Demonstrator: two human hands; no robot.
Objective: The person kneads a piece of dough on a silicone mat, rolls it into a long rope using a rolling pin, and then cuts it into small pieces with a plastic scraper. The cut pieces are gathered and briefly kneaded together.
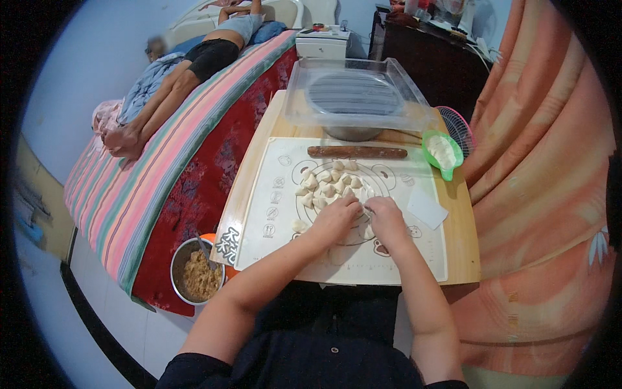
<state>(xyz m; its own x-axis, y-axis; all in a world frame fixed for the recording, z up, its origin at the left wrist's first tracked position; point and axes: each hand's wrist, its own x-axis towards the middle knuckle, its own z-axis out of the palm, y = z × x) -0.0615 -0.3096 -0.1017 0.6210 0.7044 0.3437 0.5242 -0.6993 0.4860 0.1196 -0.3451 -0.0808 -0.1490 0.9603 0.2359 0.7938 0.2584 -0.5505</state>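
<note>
Small pale dough pieces [324, 187] lie heaped in the middle of a white printed silicone mat [256, 249]. Just to the near right of the heap, my left hand [334, 219] has its fingers curled together at the tips. Close beside it my right hand [387, 219] is closed in a pinch, the fingertips of both hands almost meeting. What they hold between them is too small to tell. Another dough piece [299, 225] sits apart, left of my left hand. Beyond the heap a wooden rolling pin [356, 152] lies crosswise.
A white card [427, 207] and a green scoop of flour [442, 152] are at the right. A clear plastic bin [414, 97] stands at the far end of the table. Low at left is a bowl of filling [201, 275]. A person [188, 74] lies on the striped bed [103, 214].
</note>
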